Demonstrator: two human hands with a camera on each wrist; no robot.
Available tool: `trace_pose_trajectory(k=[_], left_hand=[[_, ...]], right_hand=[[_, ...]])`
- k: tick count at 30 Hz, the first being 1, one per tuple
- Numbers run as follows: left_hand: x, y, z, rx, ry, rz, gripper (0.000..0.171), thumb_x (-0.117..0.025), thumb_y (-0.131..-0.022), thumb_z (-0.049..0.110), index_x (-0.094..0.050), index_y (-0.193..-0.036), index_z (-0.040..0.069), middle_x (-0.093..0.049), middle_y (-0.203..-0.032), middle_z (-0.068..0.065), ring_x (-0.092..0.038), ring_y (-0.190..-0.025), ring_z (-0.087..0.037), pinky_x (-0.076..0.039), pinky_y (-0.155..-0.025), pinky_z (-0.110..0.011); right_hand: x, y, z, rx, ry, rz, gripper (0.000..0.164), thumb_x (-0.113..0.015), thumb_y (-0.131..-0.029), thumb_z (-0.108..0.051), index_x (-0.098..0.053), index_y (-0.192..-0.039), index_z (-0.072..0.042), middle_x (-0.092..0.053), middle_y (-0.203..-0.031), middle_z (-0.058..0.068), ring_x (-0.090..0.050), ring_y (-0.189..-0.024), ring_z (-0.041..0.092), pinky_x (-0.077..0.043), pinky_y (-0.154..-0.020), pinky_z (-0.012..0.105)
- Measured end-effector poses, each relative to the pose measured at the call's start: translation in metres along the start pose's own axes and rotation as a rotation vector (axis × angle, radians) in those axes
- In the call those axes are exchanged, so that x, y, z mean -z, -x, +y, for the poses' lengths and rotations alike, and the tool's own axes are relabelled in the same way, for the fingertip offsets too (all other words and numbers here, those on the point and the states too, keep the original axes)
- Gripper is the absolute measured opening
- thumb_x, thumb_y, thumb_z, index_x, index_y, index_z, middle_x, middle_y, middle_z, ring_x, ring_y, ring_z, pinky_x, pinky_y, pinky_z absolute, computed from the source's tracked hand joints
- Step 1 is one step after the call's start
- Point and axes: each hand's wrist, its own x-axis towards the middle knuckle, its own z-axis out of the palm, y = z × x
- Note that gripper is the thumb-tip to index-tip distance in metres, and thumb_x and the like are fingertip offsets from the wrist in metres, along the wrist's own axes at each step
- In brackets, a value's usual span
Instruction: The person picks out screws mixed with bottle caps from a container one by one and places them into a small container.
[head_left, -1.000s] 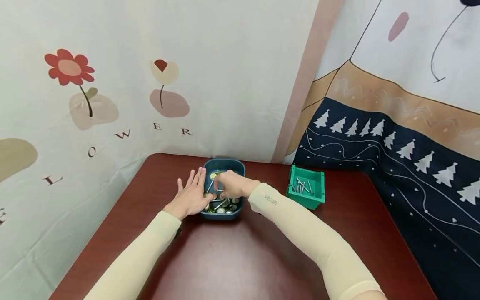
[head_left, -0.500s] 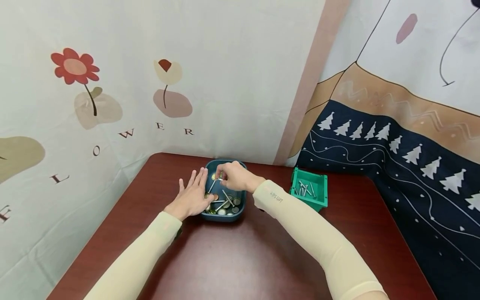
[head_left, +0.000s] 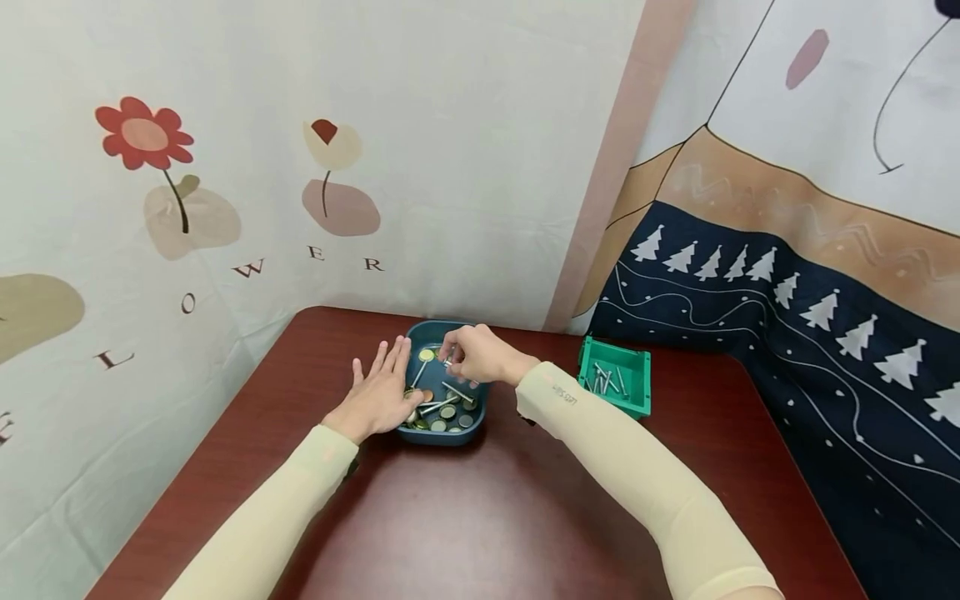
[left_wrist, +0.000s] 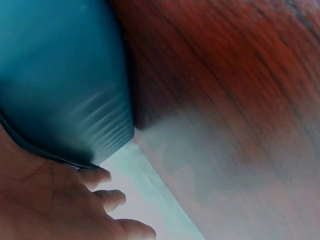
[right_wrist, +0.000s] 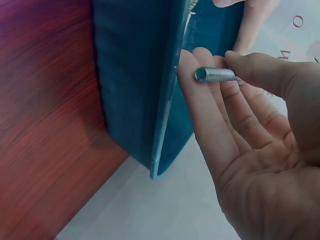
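Note:
A dark blue bin (head_left: 438, 437) holds several screws (head_left: 459, 393) and round bottle caps (head_left: 447, 412). My left hand (head_left: 375, 400) lies with straight fingers across its left rim; in the left wrist view, the fingertips (left_wrist: 117, 200) extend past that rim. Over the right part of the bin, my right hand (head_left: 483, 354) pinches a silver screw (right_wrist: 216, 75) between thumb and fingers. The right wrist view shows its threaded end sticking out, while the thumb and fingers hide the rest.
A green box (head_left: 637, 379) with several screws (head_left: 606, 379) in it stands to the right on the dark red table (head_left: 450, 517). Behind the table hangs a printed cloth (head_left: 465, 167).
My right hand has risen from among the bin's contents and shifted right, with the screw between its fingers. The left hand stays at the bin's left rim.

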Motion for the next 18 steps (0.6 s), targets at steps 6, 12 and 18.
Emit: trace_pose_trajectory(k=[6, 12, 18], left_hand=[[0.002, 0.001, -0.003, 0.001, 0.017, -0.006, 0.102, -0.059, -0.116, 0.049, -0.002, -0.188, 0.006, 0.000, -0.199, -0.018, 0.001, -0.184, -0.049, -0.001, -0.138, -0.090], [0.001, 0.000, -0.003, -0.003, 0.027, -0.005, 0.102, -0.059, -0.116, 0.049, -0.001, -0.188, 0.006, 0.001, -0.199, -0.017, 0.002, -0.185, -0.048, -0.001, -0.138, -0.089], [-0.001, -0.001, -0.002, -0.008, 0.019, 0.004, 0.100, -0.059, -0.117, 0.048, -0.003, -0.188, 0.005, -0.001, -0.199, -0.018, 0.001, -0.185, -0.049, -0.001, -0.138, -0.089]], right_hand=[[0.007, 0.008, 0.003, -0.019, -0.062, -0.007, 0.015, -0.079, -0.111, -0.008, -0.080, -0.126, -0.007, -0.087, -0.111, 0.024, -0.085, -0.075, 0.029, -0.070, -0.067, 0.033], [0.016, 0.016, 0.004, -0.025, -0.081, 0.008, 0.014, -0.079, -0.110, -0.008, -0.081, -0.124, -0.008, -0.087, -0.107, 0.019, -0.084, -0.071, 0.024, -0.070, -0.066, 0.034], [0.022, 0.027, 0.006, -0.045, -0.095, 0.013, 0.014, -0.079, -0.111, -0.009, -0.082, -0.125, -0.010, -0.086, -0.110, 0.015, -0.086, -0.081, 0.024, -0.071, -0.068, 0.035]])
